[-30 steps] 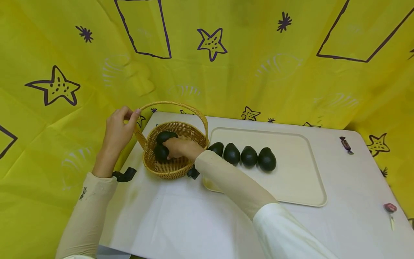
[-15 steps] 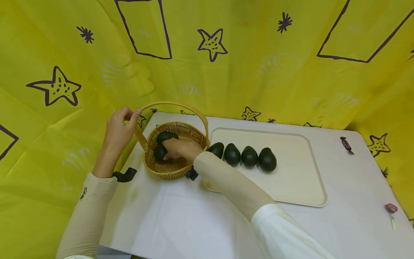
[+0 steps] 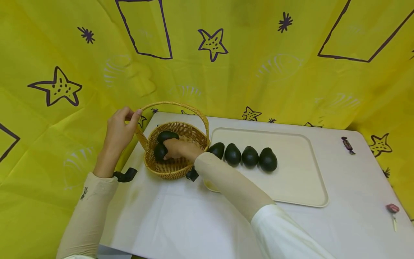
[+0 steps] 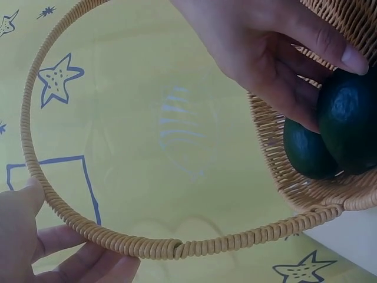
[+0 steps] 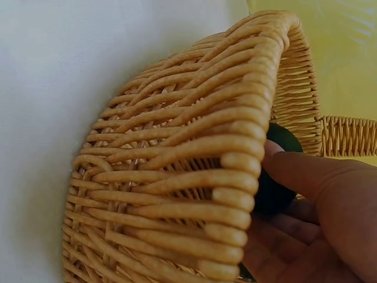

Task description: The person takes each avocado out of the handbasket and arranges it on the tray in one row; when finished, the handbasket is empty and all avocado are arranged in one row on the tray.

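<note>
My left hand (image 3: 118, 131) pinches the arched handle (image 3: 184, 105) of a wicker basket (image 3: 169, 175) at its left side; in the left wrist view the thumb and fingers (image 4: 121, 265) lie around the wrapped handle. Inside the basket my right hand (image 3: 176, 148) grips a dark green avocado (image 3: 160, 153), its thumb on the near side. A second avocado (image 3: 167, 135) lies just behind the gripped one. The right wrist view shows part of the gripped avocado (image 5: 274, 191), with the basket wall (image 5: 177, 159) hiding the rest.
Right of the basket is a cream tray (image 3: 294, 180) with a row of several avocados (image 3: 267, 160) on it. A wrapped candy (image 3: 348, 145) and a lollipop (image 3: 392, 208) lie on the white table (image 3: 181, 219) at the right. A yellow patterned curtain (image 3: 242, 82) hangs behind.
Almost nothing differs: the right hand shifts very slightly at the near avocado inside the basket. The left hand stays on the handle, and the avocados on the tray stay put.
</note>
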{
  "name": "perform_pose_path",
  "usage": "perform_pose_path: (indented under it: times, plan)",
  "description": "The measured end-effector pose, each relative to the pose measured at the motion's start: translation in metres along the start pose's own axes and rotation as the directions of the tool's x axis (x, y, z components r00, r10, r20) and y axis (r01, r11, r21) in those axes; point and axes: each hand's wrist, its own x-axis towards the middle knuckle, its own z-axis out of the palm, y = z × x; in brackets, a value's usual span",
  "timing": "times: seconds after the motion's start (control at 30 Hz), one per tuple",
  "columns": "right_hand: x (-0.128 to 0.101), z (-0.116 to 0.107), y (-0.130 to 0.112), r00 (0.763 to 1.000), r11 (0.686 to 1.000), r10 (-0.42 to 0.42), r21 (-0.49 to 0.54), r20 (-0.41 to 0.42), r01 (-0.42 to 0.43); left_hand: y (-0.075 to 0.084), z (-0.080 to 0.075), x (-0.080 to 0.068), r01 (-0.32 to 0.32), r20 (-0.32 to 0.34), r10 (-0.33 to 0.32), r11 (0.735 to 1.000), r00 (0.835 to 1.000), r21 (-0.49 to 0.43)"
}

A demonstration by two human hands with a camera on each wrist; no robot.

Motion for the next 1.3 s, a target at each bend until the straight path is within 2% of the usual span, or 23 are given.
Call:
perform_pose_path:
  times: [0.47,0.87,1.1,1.3]
  plan:
    - [0.001,0.002,-0.004,1.0,0.999,0.017,-0.044,-0.012,-0.017,0.0,0.0,0.0,-0.02,-0.012,0.02,1.0,1.0,0.011]
    - [-0.001,0.002,-0.003,1.0,1.0,0.017,-0.003,-0.015,-0.017,0.0,0.0,0.0,-0.018,-0.007,0.018,1.0,1.0,0.009]
    - [-0.013,0.002,-0.002,1.0,1.0,0.006,0.014,0.002,-0.006,0.0,0.0,-0.001,-0.017,0.003,0.017,1.0,1.0,0.007]
    - [-0.03,-0.003,0.0,0.998,0.997,-0.033,0.071,-0.051,0.037,0.0,-0.001,-0.002,-0.018,0.002,0.018,1.0,1.0,0.006]
